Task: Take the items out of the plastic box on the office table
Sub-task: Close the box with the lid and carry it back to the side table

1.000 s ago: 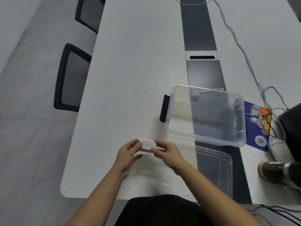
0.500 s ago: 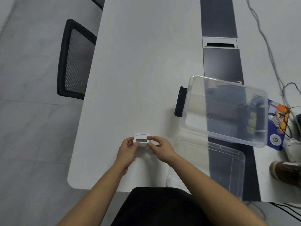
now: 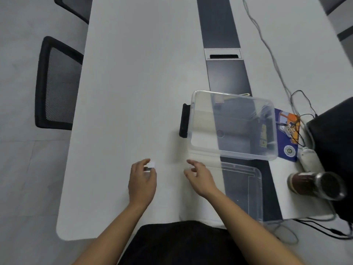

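A clear plastic box with a black latch stands on the white office table, right of centre. A few small items show dimly through its walls near the right end. My left hand rests on the table near the front edge, its fingers closed on a small white box, mostly hidden under the fingertips. My right hand hovers a short way to the right, fingers apart and holding nothing, just in front of the plastic box.
The box's clear lid lies flat in front of it. A blue booklet, tangled cables, a white power strip, a dark jar and a black bag crowd the right side. Black mesh chairs stand left.
My right hand has let go of the small white box and moved right. My left hand keeps the box and has shifted slightly left on the table.
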The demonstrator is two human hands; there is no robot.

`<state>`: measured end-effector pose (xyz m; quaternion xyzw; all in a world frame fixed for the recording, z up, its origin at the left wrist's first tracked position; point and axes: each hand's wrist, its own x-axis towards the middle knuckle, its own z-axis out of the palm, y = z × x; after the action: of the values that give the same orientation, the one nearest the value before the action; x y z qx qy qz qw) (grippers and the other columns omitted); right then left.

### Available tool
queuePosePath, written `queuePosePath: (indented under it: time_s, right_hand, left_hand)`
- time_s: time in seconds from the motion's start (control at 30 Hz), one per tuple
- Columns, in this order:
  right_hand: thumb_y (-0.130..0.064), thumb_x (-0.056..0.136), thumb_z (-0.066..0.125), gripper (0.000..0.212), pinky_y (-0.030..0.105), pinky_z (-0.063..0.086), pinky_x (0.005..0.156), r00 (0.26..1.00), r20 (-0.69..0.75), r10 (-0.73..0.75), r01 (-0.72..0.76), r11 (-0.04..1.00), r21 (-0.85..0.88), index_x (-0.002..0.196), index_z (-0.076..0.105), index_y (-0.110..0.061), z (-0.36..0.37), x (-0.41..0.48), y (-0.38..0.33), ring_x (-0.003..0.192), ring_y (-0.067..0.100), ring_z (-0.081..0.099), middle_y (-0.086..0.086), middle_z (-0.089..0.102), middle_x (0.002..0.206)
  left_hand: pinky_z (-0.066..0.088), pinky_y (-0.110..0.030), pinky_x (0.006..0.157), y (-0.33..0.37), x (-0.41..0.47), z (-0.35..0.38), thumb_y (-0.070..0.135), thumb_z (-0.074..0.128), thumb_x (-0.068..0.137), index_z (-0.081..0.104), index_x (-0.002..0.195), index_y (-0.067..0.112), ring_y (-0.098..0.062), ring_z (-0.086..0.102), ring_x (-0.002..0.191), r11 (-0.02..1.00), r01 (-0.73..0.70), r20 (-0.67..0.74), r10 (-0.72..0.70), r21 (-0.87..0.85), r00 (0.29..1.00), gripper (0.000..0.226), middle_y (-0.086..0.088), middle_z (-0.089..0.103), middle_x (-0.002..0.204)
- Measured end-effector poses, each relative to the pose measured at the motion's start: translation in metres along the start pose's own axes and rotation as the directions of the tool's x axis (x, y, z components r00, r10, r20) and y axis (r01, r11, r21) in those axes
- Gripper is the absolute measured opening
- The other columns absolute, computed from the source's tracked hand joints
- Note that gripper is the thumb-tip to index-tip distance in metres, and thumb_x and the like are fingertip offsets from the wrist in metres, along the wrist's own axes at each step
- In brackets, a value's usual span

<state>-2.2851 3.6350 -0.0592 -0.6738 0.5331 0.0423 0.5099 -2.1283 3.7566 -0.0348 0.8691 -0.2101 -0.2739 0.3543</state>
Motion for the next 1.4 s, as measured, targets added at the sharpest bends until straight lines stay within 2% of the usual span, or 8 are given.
queuePosePath:
  time_s: [0.1, 0.2, 0.33, 0.5, 0.67, 0.93, 1.2, 1.4]
  right_hand:
    - [-0.031, 0.095, 0.056, 0.047, 0.038, 0.043, 0.105, 0.984, -0.163, 0.067, -0.068, 0.998, 0.0, 0.14, 0.049, -0.024, -0.029, -0.013, 0.037, 0.127, 0.019, 0.051, 0.0, 0.047, 0.141]
    - [-0.029, 0.092, 0.061, 0.058, 0.039, 0.036, 0.11, 0.939, -0.3, 0.167, -0.167, 0.986, 0.026, 0.146, 0.041, -0.018, -0.054, -0.029, 0.07, 0.133, 0.027, 0.043, 0.009, 0.041, 0.145]
    - [-0.037, 0.085, 0.068, 0.089, 0.05, 0.021, 0.117, 0.842, -0.387, 0.377, -0.376, 0.923, 0.08, 0.156, 0.019, -0.015, -0.08, -0.046, 0.11, 0.148, 0.036, 0.014, 0.016, 0.017, 0.161]
    - [-0.048, 0.081, 0.07, 0.108, 0.053, 0.017, 0.118, 0.778, -0.298, 0.553, -0.513, 0.833, 0.207, 0.159, 0.002, -0.017, -0.088, -0.062, 0.143, 0.15, 0.034, 0.009, 0.011, 0.008, 0.165]
    - [-0.043, 0.083, 0.069, 0.096, 0.05, 0.03, 0.111, 0.726, -0.337, 0.6, -0.49, 0.795, 0.357, 0.157, 0.017, -0.012, -0.091, -0.069, 0.154, 0.143, 0.038, 0.024, 0.016, 0.021, 0.158]
    - [-0.022, 0.084, 0.062, 0.035, 0.035, 0.044, 0.082, 0.642, -0.625, 0.443, -0.163, 0.876, 0.454, 0.117, 0.053, -0.013, -0.107, -0.086, 0.134, 0.098, 0.022, 0.053, 0.005, 0.05, 0.119]
    - [-0.021, 0.091, 0.055, 0.055, 0.026, 0.042, 0.089, 0.66, -0.736, 0.152, 0.067, 0.964, 0.259, 0.145, 0.044, -0.014, -0.18, -0.036, 0.076, 0.114, 0.019, 0.051, 0.004, 0.043, 0.126]
    - [-0.01, 0.09, 0.05, 0.063, 0.044, 0.037, 0.11, 0.764, -0.642, 0.061, 0.039, 0.989, 0.14, 0.151, 0.035, -0.011, -0.229, 0.011, 0.05, 0.131, 0.029, 0.043, 0.011, 0.044, 0.143]
  left_hand:
    - [0.047, -0.02, 0.088, 0.015, -0.014, 0.028, 0.015, 0.058, 0.095, 0.06, 0.125, 0.018, -0.009, 0.06, 0.109, 0.99, 0.063, 0.141, -0.045, -0.126, 0.989, 0.03, 0.004, 0.063, 0.121]
    - [0.041, -0.029, 0.104, 0.024, -0.03, 0.057, 0.022, 0.058, 0.095, 0.049, 0.141, 0.017, -0.017, 0.052, 0.13, 0.986, 0.166, 0.308, -0.148, -0.031, 0.94, 0.047, 0.0, 0.056, 0.142]
    - [0.038, -0.03, 0.1, 0.031, -0.052, 0.09, 0.026, 0.057, 0.093, 0.031, 0.154, 0.016, -0.026, 0.048, 0.134, 0.947, 0.317, 0.438, -0.308, 0.053, 0.845, 0.067, -0.004, 0.046, 0.152]
    - [0.037, -0.03, 0.105, 0.033, -0.073, 0.115, 0.024, 0.06, 0.09, 0.026, 0.155, 0.016, -0.026, 0.046, 0.135, 0.921, 0.388, 0.435, -0.366, 0.041, 0.823, 0.074, 0.006, 0.046, 0.144]
    - [0.04, -0.045, 0.109, 0.032, -0.069, 0.121, 0.036, 0.064, 0.077, 0.028, 0.154, 0.013, -0.034, 0.043, 0.134, 0.883, 0.469, 0.311, -0.454, 0.03, 0.835, 0.088, -0.011, 0.038, 0.153]
    - [0.035, -0.033, 0.09, 0.052, -0.069, 0.099, 0.01, 0.054, 0.09, 0.049, 0.129, 0.004, -0.03, 0.043, 0.12, 0.983, 0.183, 0.026, -0.184, 0.016, 0.983, 0.04, -0.014, 0.044, 0.131]
    - [0.049, -0.043, 0.095, 0.12, 0.003, 0.088, 0.014, 0.049, 0.084, 0.054, 0.136, 0.017, -0.032, 0.054, 0.103, 0.991, -0.123, -0.019, 0.122, -0.054, 0.992, 0.053, -0.011, 0.049, 0.114]
    - [0.056, -0.05, 0.086, 0.16, 0.053, 0.094, 0.019, 0.047, 0.073, 0.056, 0.132, 0.016, -0.035, 0.061, 0.1, 0.988, -0.137, 0.089, 0.13, 0.075, 0.988, 0.059, -0.012, 0.061, 0.111]
